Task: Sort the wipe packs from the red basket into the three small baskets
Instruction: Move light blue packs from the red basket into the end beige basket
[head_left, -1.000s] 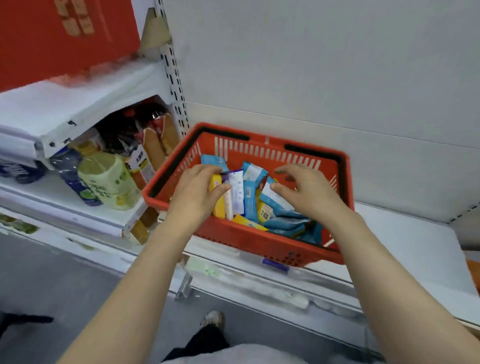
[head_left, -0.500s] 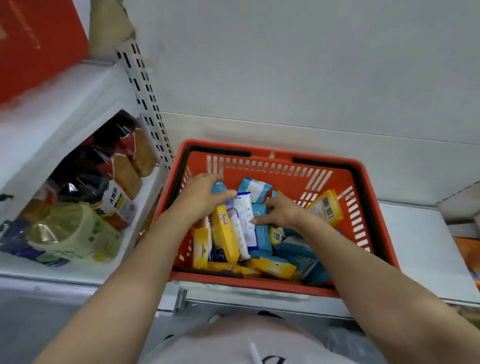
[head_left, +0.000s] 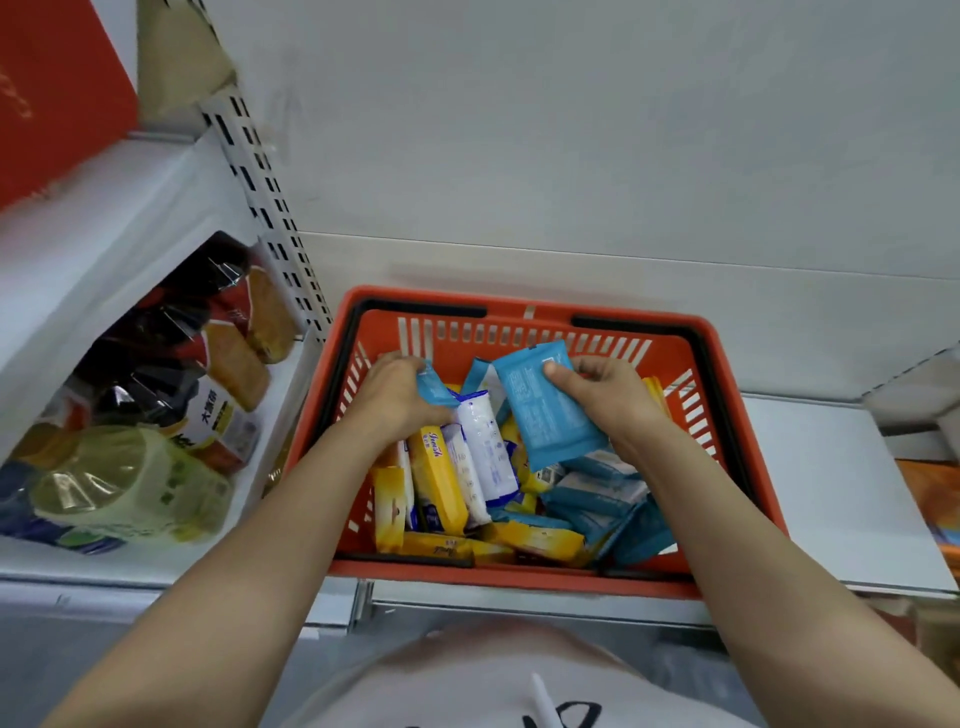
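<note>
The red basket (head_left: 524, 301) stands on a white shelf and holds several wipe packs: yellow ones (head_left: 436, 480), white-and-blue ones (head_left: 485, 447) and blue ones (head_left: 597, 491). Both my hands are inside it. My right hand (head_left: 605, 395) grips a blue wipe pack (head_left: 545, 410), lifted and tilted above the pile, thumb on its face. My left hand (head_left: 397, 392) curls round another blue pack (head_left: 434, 387) at the basket's left side. No small baskets are in view.
On the left, a white shelf bay (head_left: 156, 558) holds bagged bread (head_left: 244, 358) and a pale green pack (head_left: 124, 483). A slotted upright (head_left: 270, 218) stands between that bay and the basket. White shelf surface (head_left: 810, 488) extends to the basket's right.
My right hand has taken hold of a blue pack and raised it out of the pile. My left hand has closed on another blue pack. The view has moved closer over the basket.
</note>
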